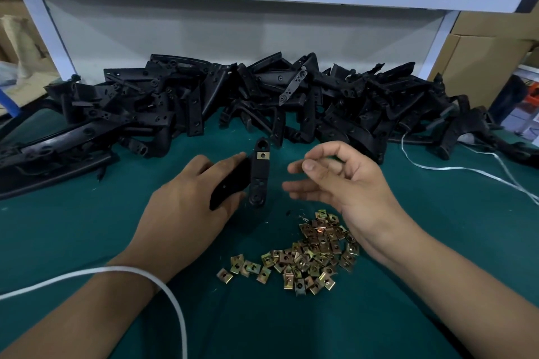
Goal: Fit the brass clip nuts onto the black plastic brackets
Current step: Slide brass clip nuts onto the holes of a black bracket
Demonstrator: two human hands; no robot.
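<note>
Gripping a bracket [258, 175] with one nut [263, 155] fitted above the green desk [73, 221], the left hand [186, 207] faces the right hand [344, 181], loosely open, empty, above the nuts [309, 253].

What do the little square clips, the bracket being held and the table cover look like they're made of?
Clips: probably plated steel, given their brassy, iridescent shine.
Bracket: likely moulded plastic, matte black with formed holes.
Table cover: looks like a dull teal fabric or rubber mat; unclear which.

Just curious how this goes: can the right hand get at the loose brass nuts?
Probably yes: the right hand hovers empty just beyond the pile of brass clip nuts, nothing between them.
</note>
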